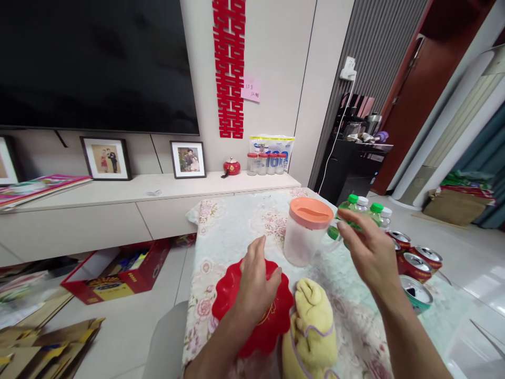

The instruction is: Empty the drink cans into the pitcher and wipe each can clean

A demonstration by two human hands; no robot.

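Note:
My left hand (258,279) hovers over a red scalloped plate (224,295), fingers apart and holding nothing. To the right, my right hand (366,250) is raised beside the handle side of a frosted pitcher (302,242) with an orange lid (311,212); its fingers are apart with nothing between them. Whether that hand touches the handle is not clear. A rolled yellow towel (313,321) with a purple edge lies between my forearms, right of the plate. All of these stand on a floral tablecloth (244,221).
Green-capped bottles (376,208) and several opened cans (416,266) stand at the table's right side. Behind is a white cabinet (173,202) with photo frames (188,159), glass jars (262,164) and a red pot (232,167). A red box (118,273) sits on the floor at left.

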